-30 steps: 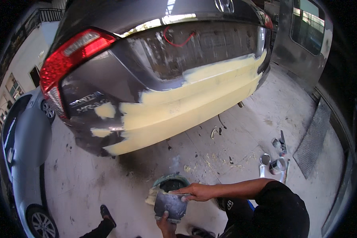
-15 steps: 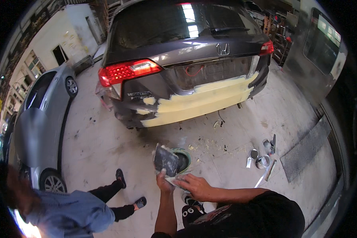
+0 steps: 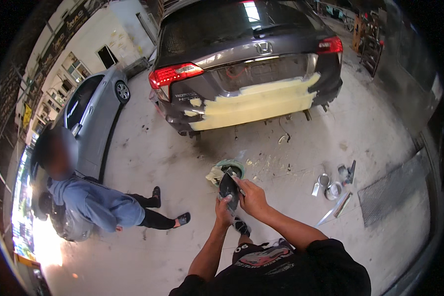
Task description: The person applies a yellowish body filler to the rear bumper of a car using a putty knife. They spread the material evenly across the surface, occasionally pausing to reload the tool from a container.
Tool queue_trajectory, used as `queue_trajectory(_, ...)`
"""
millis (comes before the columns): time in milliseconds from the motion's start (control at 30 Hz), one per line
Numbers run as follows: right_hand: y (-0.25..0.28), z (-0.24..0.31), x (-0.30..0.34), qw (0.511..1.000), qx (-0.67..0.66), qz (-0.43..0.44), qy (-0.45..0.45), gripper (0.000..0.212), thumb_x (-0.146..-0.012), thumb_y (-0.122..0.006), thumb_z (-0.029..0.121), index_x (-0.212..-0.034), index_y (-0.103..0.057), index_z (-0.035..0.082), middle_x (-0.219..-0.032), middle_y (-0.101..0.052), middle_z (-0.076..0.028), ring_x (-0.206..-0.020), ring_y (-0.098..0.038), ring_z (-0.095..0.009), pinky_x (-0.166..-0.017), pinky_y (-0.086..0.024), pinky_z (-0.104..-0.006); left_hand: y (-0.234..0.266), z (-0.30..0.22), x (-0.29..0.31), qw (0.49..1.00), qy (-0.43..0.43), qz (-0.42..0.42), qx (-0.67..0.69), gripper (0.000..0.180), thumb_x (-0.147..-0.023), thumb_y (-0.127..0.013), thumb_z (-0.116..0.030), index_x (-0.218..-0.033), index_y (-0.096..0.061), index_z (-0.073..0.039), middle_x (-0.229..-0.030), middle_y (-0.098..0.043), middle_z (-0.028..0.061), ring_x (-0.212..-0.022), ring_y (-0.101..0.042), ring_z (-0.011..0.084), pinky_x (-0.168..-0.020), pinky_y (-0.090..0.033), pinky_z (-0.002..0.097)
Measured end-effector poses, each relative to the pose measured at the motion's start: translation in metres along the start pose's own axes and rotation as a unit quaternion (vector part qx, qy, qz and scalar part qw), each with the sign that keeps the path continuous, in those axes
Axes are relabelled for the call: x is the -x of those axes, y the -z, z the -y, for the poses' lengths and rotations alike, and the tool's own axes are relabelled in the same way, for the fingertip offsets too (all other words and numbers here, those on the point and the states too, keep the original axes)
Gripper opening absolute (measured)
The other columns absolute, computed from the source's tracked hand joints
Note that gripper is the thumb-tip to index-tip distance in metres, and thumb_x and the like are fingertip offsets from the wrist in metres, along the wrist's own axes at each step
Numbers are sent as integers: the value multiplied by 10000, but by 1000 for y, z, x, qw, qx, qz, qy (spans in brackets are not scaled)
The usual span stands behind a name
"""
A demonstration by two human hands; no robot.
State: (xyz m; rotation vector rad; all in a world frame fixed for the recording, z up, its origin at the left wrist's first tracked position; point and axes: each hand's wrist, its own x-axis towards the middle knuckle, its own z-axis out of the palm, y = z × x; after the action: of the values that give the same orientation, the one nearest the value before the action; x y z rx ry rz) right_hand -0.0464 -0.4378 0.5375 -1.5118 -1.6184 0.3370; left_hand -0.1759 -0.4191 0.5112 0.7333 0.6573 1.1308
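Both hands are at a dark grey sheet (image 3: 227, 189) with pale smears, held upright and bent along its length. My left hand (image 3: 224, 209) grips its lower end, thumb across the face. My right hand (image 3: 251, 195) pinches its right edge near the top. Just beyond stands a green round bucket (image 3: 238, 164), partly hidden by the sheet. A pale yellowish cloth (image 3: 215, 174) hangs at the bucket's left rim. Farther ahead is the rear of a dark grey car (image 3: 222, 64), its bumper (image 3: 256, 106) covered with a wide patch of pale yellow filler.
A person in a blue-grey top (image 3: 96, 200) stands at my left, near a silver car (image 3: 91, 106). To the right lie open tins (image 3: 333, 191), a spatula-like tool (image 3: 351, 171) and long strips (image 3: 336, 207). A textured mat (image 3: 397, 185) lies farther right. Crumbs (image 3: 271, 160) dot the floor.
The cloth, earlier at my right hand, is now at the bucket's rim. The sheet has turned from flat to bent and edge-on. My view has shifted; the person at left shows more.
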Motion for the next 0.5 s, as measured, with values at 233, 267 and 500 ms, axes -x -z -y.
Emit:
queue_trajectory(233,19,18,66,995,-48,26,82,594,-719,-644,80,-1287,-476,130,-1016,-577,-145,-921,-579,-336,-640,-502,-415,26,9,37,990,-17,114,82,365,-869,-501,-189,-1204,-492,-43,-1036,-597,69,-915,-591,194,-811,-478,316)
queue_trajectory(267,26,35,81,993,-58,32,102,609,-709,-647,77,-1290,-474,127,-1000,-577,-139,-903,-582,-329,-636,-502,-411,43,6,33,972,-8,186,141,375,-867,-505,-179,-1216,-486,-45,-1049,-592,73,-937,-586,197,-838,-469,309)
queue_trajectory(500,47,65,101,993,-40,-52,98,653,-679,-652,82,-1302,-460,103,-897,-550,-113,-794,-586,-304,-608,-494,-400,-47,-30,97,995,-68,55,-56,439,-845,-493,-259,-1211,-489,-18,-1083,-588,85,-975,-577,219,-869,-454,356)
